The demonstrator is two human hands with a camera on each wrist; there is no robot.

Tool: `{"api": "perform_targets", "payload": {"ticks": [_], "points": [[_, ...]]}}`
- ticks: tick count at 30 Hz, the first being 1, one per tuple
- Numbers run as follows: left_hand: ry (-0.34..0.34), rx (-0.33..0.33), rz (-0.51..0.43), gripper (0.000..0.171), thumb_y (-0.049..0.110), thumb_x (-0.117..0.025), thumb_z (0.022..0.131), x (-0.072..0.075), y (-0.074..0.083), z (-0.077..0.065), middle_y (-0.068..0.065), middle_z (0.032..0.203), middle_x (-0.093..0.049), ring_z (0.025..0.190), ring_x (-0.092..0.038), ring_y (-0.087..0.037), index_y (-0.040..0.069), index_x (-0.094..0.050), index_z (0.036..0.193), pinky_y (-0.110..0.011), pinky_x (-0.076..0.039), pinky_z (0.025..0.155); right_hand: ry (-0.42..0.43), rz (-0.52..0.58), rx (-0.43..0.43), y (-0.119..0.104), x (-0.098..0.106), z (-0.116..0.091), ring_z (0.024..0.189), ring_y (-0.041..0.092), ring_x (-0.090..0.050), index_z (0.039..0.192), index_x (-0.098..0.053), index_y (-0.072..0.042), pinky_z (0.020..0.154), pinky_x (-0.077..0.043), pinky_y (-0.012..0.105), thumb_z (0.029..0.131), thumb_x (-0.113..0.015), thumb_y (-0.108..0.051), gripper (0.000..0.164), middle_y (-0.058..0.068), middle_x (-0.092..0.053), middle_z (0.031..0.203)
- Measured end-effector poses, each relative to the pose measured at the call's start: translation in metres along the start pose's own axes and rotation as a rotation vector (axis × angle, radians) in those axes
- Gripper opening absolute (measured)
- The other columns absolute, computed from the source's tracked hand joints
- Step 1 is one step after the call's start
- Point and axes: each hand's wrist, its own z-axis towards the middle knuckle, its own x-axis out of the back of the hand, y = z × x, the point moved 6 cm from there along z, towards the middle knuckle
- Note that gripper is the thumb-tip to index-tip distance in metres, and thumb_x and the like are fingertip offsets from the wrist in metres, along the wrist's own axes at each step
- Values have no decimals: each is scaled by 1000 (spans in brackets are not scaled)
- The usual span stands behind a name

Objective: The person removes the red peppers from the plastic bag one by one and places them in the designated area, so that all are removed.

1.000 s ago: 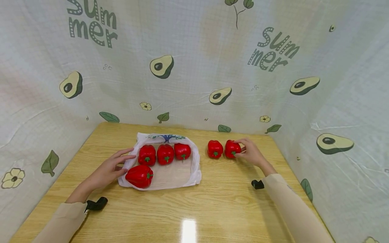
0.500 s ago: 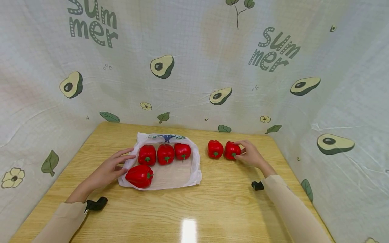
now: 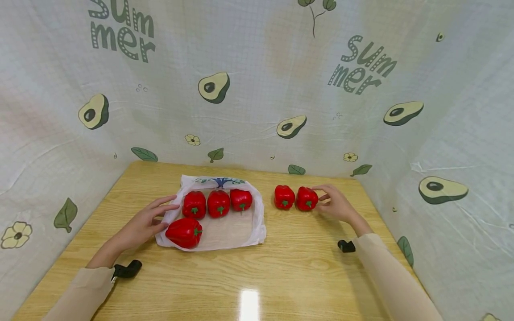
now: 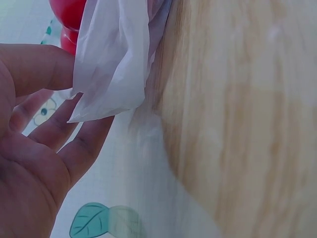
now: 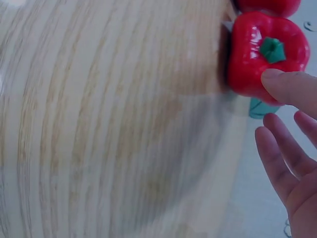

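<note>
A white bag (image 3: 259, 223) with a folded-down rim and a tree print lies on the table. Inside are three red bell peppers along the back, including the middle one (image 3: 218, 204), and a bell pepper (image 3: 184, 232) on its side at front left. My left hand (image 3: 138, 227) rests against the bag's left side with spread fingers; in the left wrist view the white material (image 4: 111, 64) partly hides its fingertips. Right of the bag, two bell peppers stand side by side. Fingers spread, my right hand (image 3: 337, 205) is beside the outer pepper (image 3: 307, 199), its thumb tip overlapping it in the right wrist view.
The inner loose bell pepper (image 3: 284, 197) stands between the bag and the outer one. A printed cloth (image 3: 249, 58) hangs behind and along both sides of the wooden table (image 3: 289, 276). Black wrist-worn pieces (image 3: 128, 269) show at both sleeves.
My right hand has loosened from the outer pepper and drawn slightly right, its fingers spreading. That pepper has shifted a little and now leans more toward me. My left hand has not moved.
</note>
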Motion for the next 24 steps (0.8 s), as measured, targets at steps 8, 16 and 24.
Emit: {"api": "perform_targets", "payload": {"ticks": [8,16,24], "points": [[-8,17,-1,60,-9,-75,92,0,0,0,-17,166,-38,138,-47,-41,8,-62,147,-18,-56,88,65,-35,64,-27,15,-2,111,45,-69,143,-62,-7,87,-62,55,88,-81,7,61,21,-57,142],[-4,15,1,60,-10,-75,91,0,0,0,-18,166,-39,139,-46,-43,7,-62,147,-19,-57,87,49,-23,164,-82,8,8,110,42,-70,140,-64,-9,88,-62,57,88,-85,1,58,16,-61,139],[-6,18,14,59,-8,-75,92,1,-2,0,-16,166,-39,142,-44,-45,9,-63,148,-17,-55,90,21,30,298,-133,-14,19,111,40,-71,138,-65,-7,89,-62,56,86,-86,2,58,13,-61,137]]}}
